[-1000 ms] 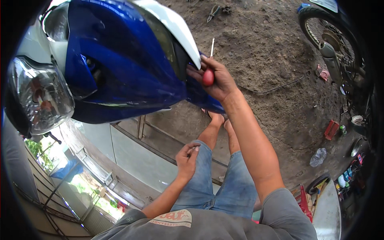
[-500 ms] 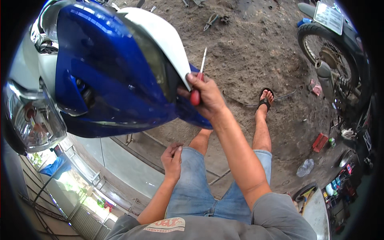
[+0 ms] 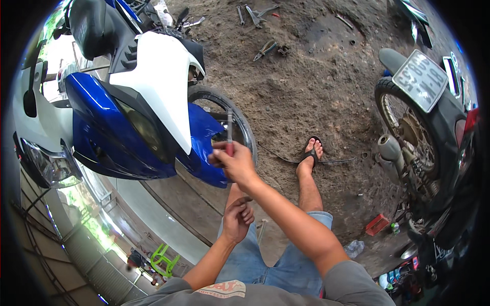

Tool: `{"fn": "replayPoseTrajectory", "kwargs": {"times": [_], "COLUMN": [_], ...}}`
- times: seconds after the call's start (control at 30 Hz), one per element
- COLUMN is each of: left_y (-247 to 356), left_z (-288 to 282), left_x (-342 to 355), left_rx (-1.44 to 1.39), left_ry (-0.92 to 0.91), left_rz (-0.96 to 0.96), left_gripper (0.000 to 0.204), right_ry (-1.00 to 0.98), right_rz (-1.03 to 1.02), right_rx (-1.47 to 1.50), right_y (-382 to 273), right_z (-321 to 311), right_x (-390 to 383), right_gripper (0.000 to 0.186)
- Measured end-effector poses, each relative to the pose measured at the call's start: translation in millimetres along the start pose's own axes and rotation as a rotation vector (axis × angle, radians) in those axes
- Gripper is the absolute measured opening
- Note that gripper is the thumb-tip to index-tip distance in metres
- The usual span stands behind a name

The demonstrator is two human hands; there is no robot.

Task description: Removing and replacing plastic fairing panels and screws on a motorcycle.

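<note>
A blue and white motorcycle [image 3: 122, 168] stands at the left, its white side panel [image 3: 153, 76] and blue front fender [image 3: 204, 127] toward me. My right hand [image 3: 236, 164] is closed round the red handle of a screwdriver [image 3: 229, 133], whose shaft points away from me in front of the wheel [image 3: 244, 125]. That hand is close to the fender and seems apart from it. Nearer my body, my left hand [image 3: 238, 220] is raised above my thigh with its fingers curled in. Whether something small is between those fingers is hidden.
Pliers [image 3: 265, 50] and wrenches [image 3: 252, 16] lie on the dirt floor at the far side. Another motorcycle's rear wheel [image 3: 408, 127] stands at the right. A cable [image 3: 337, 161] runs by my sandal [image 3: 312, 153]. A red box [image 3: 376, 224] sits near a plastic bag [image 3: 354, 248].
My right hand has come away from the white panel's tip, moving nearer and slightly left with the screwdriver. My left hand has shifted right. The view has moved back, showing more of the motorcycle.
</note>
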State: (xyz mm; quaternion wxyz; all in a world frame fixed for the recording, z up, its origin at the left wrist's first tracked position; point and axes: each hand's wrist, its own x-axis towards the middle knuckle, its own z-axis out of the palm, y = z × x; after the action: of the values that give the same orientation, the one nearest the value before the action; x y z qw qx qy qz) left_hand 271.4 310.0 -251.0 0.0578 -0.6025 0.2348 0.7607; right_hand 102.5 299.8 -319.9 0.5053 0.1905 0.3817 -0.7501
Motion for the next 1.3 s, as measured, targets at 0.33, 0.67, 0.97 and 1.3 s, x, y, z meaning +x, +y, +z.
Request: {"fn": "replayPoseTrajectory", "kwargs": {"times": [0.33, 0.67, 0.97, 1.3], "left_y": [39, 54, 125, 277], "left_z": [84, 111, 189, 288], "left_x": [38, 29, 15, 96], "left_rx": [0.018, 0.048, -0.003, -0.517], "left_ry": [-0.361, -0.2, -0.269, -0.577], "left_rz": [0.224, 0.311, 0.246, 0.134], "left_gripper": [0.027, 0.021, 0.045, 0.048], "right_ry": [0.44, 0.385, 0.291, 0.264], "right_rz": [-0.233, -0.098, -0.146, -0.191], "right_rx": [-0.375, -0.421, -0.555, -0.524], "right_y": [-49, -96, -195, -335], "right_z": [-150, -137, -68, 18], "right_x": [-70, -104, -64, 57], "right_gripper": [0.018, 0.018, 0.017, 0.018]}}
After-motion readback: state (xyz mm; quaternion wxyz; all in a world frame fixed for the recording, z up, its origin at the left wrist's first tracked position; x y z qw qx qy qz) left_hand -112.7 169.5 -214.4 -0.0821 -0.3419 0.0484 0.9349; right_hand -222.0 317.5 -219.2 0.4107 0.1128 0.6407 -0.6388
